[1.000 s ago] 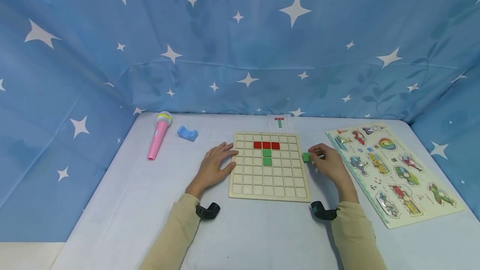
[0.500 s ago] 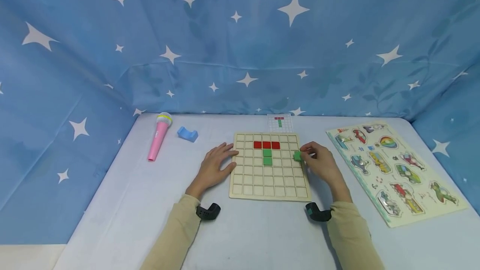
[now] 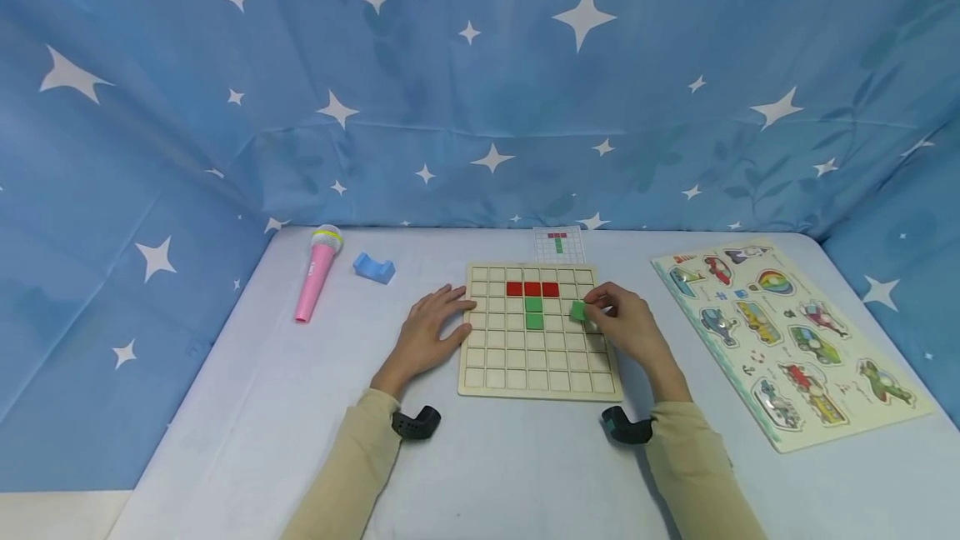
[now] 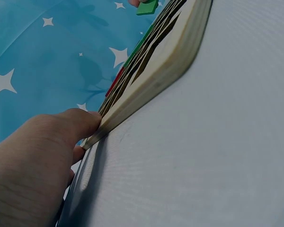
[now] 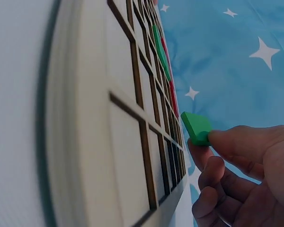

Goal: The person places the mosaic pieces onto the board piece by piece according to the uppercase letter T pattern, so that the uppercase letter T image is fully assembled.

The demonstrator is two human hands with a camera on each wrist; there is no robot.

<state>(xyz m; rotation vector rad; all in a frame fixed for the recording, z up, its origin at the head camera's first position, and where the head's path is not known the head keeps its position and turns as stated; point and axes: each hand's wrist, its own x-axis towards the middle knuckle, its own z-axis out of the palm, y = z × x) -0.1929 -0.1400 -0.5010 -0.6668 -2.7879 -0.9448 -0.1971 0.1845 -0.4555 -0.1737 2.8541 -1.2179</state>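
Observation:
A wooden grid board [image 3: 540, 365] lies mid-table. Three red tiles [image 3: 532, 288] form a row near its top, with two green tiles [image 3: 533, 313] in a column under the middle one. My right hand [image 3: 628, 325] pinches another green tile [image 3: 577, 311] between thumb and fingertips, over the right part of the board; the right wrist view shows this green tile [image 5: 196, 128] tilted above the grid. At the board's left edge rests my left hand [image 3: 429, 332], fingers spread; in the left wrist view its thumb [image 4: 83, 124] touches the rim.
Behind the board lies a small pattern card [image 3: 558, 246] printed with a red and green T. A pink toy microphone [image 3: 317, 273] and a blue curved block [image 3: 373, 268] lie at the left. A wooden vehicle puzzle [image 3: 780, 348] covers the right side. A starry curtain stands behind the table.
My right hand has moved left with the green tile, from beside the board's right edge to over its right-hand squares. The left hand has stayed in place.

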